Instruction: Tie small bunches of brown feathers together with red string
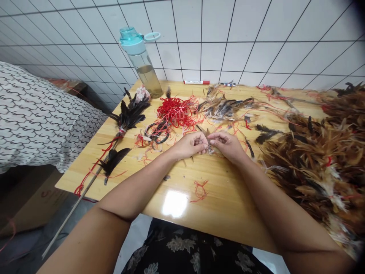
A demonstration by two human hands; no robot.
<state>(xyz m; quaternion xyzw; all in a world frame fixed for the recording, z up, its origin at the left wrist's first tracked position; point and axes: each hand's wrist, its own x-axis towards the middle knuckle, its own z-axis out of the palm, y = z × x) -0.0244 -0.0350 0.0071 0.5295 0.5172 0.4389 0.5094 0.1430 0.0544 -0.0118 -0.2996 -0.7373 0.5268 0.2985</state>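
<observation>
Near the middle of the table, my left hand has its fingers curled and pinched on a small tuft of feathers. My right hand meets it from the other side, thumb and forefinger closed on the same tuft. The fingers hide most of the tuft; brown tips show above and pale fluff below. Just behind the hands lies a tangled heap of red string. Black scissor handles stick out beside it. Loose brown and black feathers lie farther back.
A large pile of brown feathers covers the table's right side. At the left, a stick with black feathers overhangs the edge. A water bottle and red marker are near the tiled wall. Patterned fabric bulges at left.
</observation>
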